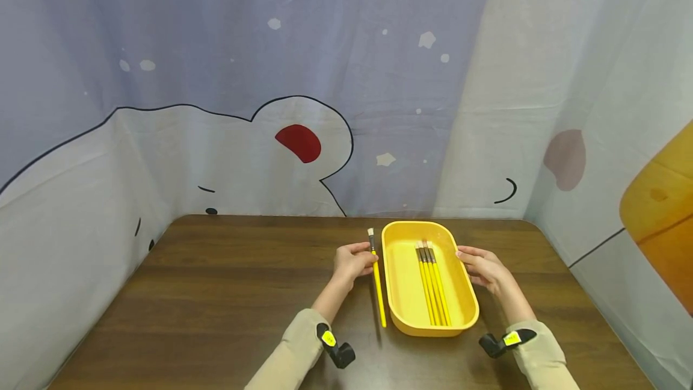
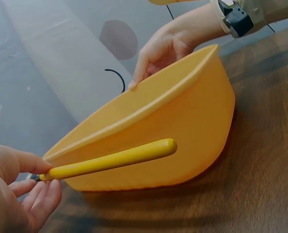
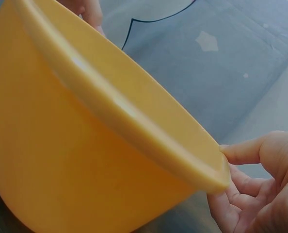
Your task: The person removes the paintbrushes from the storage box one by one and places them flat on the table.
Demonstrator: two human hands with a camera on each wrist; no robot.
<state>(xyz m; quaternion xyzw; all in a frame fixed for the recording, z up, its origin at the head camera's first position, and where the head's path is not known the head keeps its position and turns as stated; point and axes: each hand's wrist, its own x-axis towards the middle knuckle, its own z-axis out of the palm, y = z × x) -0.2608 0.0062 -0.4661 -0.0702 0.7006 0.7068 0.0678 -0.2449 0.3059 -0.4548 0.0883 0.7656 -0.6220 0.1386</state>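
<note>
In the head view my left hand (image 1: 353,262) pinches a yellow-handled paintbrush (image 1: 379,294) near its dark ferrule. The brush's pale bristles point away from me, and it lies alongside the left wall of a yellow plastic tray (image 1: 397,312). My right hand (image 1: 484,266) grips the tray's right rim, thumb on top and fingers beneath, as the right wrist view shows at the rim (image 3: 214,177). Inside the tray, several matching paintbrushes (image 1: 433,287) lie side by side, bristles at the far end. Seen from the left wrist, the held brush's rounded handle end (image 2: 166,148) overlaps the tray's outer wall.
A dark brown wooden table (image 1: 216,294) bears the tray, towards its right half. Behind the table and along its sides hangs a printed curtain (image 1: 216,155). Each wrist wears a black strapped device, such as the left one (image 1: 335,346).
</note>
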